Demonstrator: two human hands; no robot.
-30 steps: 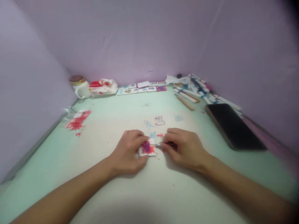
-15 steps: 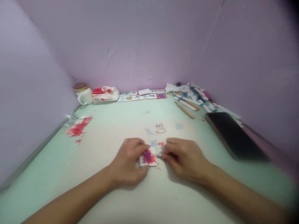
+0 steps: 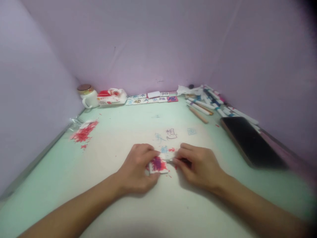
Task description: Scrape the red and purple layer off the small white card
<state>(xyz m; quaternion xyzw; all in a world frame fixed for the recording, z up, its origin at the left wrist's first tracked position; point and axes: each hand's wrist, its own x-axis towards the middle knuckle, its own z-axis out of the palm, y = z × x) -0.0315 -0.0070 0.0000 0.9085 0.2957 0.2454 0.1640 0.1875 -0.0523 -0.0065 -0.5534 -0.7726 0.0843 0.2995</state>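
My left hand (image 3: 140, 168) pinches a small white square tile (image 3: 162, 171) by its edges, thumb on the near side and fingers on the far side. Red and purple colour covers much of the tile's top. From the right, my right hand (image 3: 196, 165) grips a thin carving tool, mostly hidden in the fingers; its metallic tip (image 3: 169, 161) points at the tile's right edge. Small red shavings (image 3: 171, 150) lie around the tile. Blue and purple characters (image 3: 170, 134) are written on the tabletop just beyond.
Lettered tiles (image 3: 152, 100) line the back wall beside a tissue pack (image 3: 112, 98) and a lidded white mug (image 3: 90, 100). Red shavings (image 3: 85, 132) are heaped at left. Several markers (image 3: 200, 107) and a black phone (image 3: 250, 142) lie at right.
The view has shifted slightly. Both hands stay at the tile, and the tool's tip sits a little higher along its right edge.
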